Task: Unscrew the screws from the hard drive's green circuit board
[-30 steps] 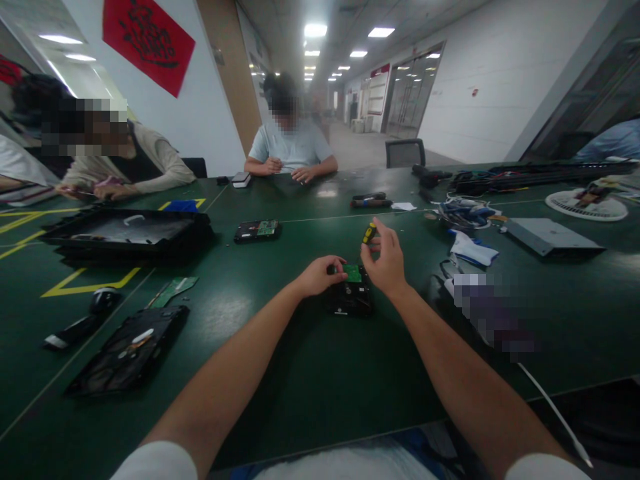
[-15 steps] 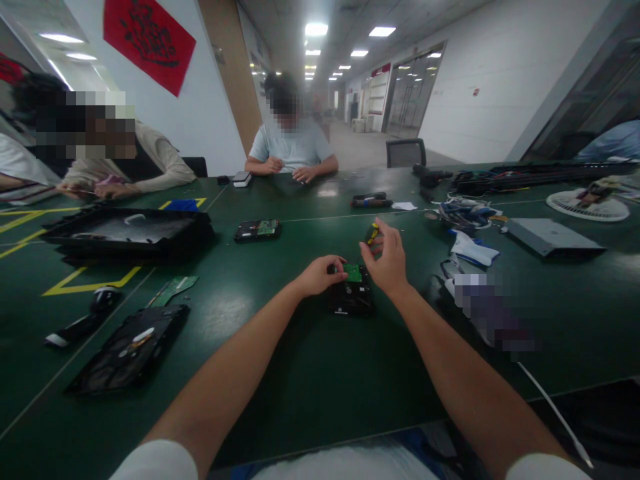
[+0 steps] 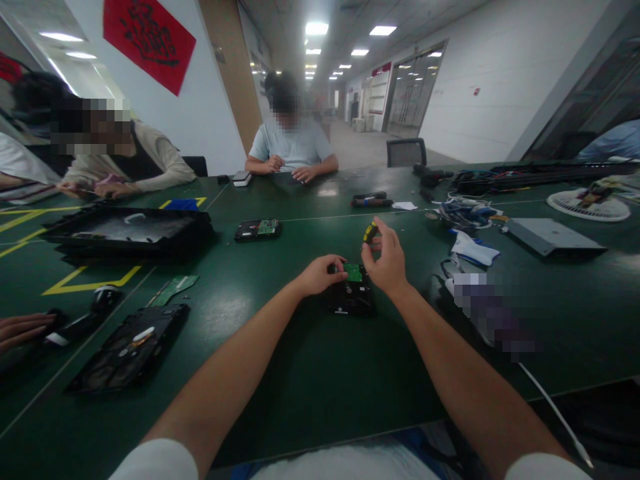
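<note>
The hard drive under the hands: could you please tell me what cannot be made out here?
- Screwdriver tip, head view: hidden behind the right hand.
- Screws on the hard drive: too small.
- Drive's far left corner: covered by the left hand.
- Lower-left hand: its owner cut off by the edge.

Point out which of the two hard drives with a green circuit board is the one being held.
The hard drive just in front of the person: the left hand steadies its far edge and the right hand holds a screwdriver above it. The other drive lies untouched farther left.

Dark green table (image 3: 310, 373) — hard drive (image 3: 351, 297), black tray (image 3: 125, 230), grey box (image 3: 553, 237), tangled cables (image 3: 463, 213) lie on it.
</note>
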The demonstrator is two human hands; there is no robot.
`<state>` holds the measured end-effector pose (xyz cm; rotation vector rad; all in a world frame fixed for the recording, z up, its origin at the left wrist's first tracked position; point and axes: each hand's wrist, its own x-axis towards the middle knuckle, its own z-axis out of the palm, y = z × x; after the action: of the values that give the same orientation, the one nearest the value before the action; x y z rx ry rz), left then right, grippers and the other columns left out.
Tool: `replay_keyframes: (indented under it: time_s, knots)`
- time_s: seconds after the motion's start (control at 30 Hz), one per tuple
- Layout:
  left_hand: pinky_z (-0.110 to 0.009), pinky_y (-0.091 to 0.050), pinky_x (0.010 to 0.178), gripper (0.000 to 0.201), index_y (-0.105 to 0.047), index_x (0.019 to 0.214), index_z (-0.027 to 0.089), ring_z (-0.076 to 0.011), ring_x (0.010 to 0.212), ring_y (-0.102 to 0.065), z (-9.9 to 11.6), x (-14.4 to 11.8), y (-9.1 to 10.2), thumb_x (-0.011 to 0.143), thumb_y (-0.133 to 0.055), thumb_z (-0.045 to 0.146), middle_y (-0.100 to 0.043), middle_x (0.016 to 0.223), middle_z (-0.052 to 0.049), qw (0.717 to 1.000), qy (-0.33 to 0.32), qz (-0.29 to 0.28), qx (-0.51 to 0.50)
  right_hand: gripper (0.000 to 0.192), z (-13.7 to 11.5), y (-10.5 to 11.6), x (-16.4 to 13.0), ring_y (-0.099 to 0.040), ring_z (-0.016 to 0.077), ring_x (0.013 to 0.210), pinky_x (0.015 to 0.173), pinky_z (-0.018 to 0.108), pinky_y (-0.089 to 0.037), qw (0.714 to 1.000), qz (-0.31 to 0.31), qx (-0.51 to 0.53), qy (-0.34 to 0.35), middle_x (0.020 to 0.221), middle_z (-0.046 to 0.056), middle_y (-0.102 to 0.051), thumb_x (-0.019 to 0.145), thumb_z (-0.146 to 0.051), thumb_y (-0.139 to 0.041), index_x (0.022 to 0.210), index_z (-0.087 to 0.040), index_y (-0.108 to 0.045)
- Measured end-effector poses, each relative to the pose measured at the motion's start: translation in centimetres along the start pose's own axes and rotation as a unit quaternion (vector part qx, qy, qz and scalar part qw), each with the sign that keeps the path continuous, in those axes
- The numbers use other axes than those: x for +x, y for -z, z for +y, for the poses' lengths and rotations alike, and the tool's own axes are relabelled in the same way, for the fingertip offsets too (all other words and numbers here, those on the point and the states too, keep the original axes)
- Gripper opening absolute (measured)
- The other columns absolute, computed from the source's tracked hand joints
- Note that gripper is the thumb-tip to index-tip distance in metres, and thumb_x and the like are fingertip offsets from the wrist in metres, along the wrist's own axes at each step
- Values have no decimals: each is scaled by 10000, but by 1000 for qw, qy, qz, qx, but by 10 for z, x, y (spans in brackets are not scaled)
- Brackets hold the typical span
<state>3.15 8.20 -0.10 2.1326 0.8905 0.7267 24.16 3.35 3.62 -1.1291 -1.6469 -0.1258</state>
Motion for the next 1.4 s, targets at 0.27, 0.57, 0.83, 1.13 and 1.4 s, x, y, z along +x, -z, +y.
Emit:
replay_keyframes:
  time_s: [0.27,0.57,0.83,1.13,1.4]
  knots:
    - [-447,-423,1091,128,-656,842,202,-252,1178,-625,3,-1,1,846,-732,305,-668,1316,-73,1000,-7,-5,-13,614,1,0,0,-670,204,874,759,407,-652,1000,3,3,-7,1296,137,-536,927,-259,-593,1502,-249,-379]
    - [-452,-426,1094,141,-661,837,204,-256,1185,-623,2,1,-1,836,-739,322,-667,1321,-69,1000,4,-1,-3,637,1,1,0,-653,212,875,733,417,-650,1000,4,-5,-11,1293,134,-528,913,-276,-612,1506,-264,-377]
    - [-447,-426,1095,134,-659,837,209,-251,1173,-627,-1,1,-1,837,-738,317,-670,1315,-63,1000,-5,1,-15,640,1,1,0,-656,201,864,717,385,-646,1000,5,-3,-7,1275,131,-536,920,-268,-599,1517,-258,-367]
    - [-441,-432,1083,144,-655,841,204,-249,1155,-633,-1,1,-1,838,-738,323,-673,1311,-69,1000,-5,-2,-10,617,2,1,0,-651,208,857,722,409,-646,1000,7,-1,-8,1276,139,-533,928,-285,-591,1506,-249,-378]
    - [-433,-428,1077,156,-654,836,206,-250,1144,-637,-5,1,-1,842,-734,340,-677,1288,-63,1000,-18,1,-5,618,0,1,0,-660,213,897,769,410,-646,1000,2,7,-7,1281,141,-537,933,-242,-566,1517,-244,-365]
